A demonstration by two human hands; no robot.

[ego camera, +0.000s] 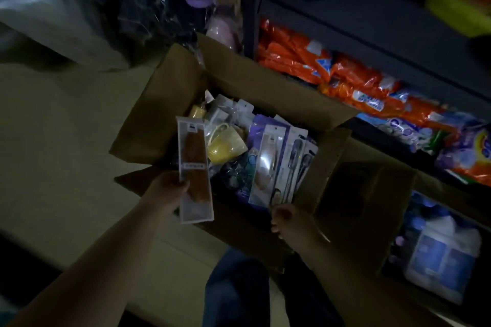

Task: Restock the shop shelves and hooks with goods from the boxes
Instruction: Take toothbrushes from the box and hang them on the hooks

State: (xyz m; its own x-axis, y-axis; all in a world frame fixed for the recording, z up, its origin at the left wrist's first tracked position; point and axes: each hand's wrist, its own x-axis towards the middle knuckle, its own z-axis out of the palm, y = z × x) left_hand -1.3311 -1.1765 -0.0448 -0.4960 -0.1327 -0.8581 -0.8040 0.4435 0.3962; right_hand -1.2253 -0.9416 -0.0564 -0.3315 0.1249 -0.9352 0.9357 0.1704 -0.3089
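Head view, dim light: an open cardboard box on the floor beside dark shop shelves holds mixed packaged goods. The left hand grasps a long clear packet of brown hairpiece-like goods near its lower half, fingers curled round its left edge, the packet lifted upright over the box's near-left corner. The right hand pinches the bottom ends of a fan of similar long packets, which include a pale item and two dark brush-like items; their tops lean over the box's contents. A yellow mug-shaped item in clear wrap lies in the box between the two held lots. Orange snack bags fill the shelf just beyond the far flap. The step in hand appears to be gathering hang-packets for the hooks. To do it well, the packets should probably be sorted by kind, kept flat with their punched header holes aligned upward, and gripped low so the holes stay free for the hooks. No hooks are visible here.
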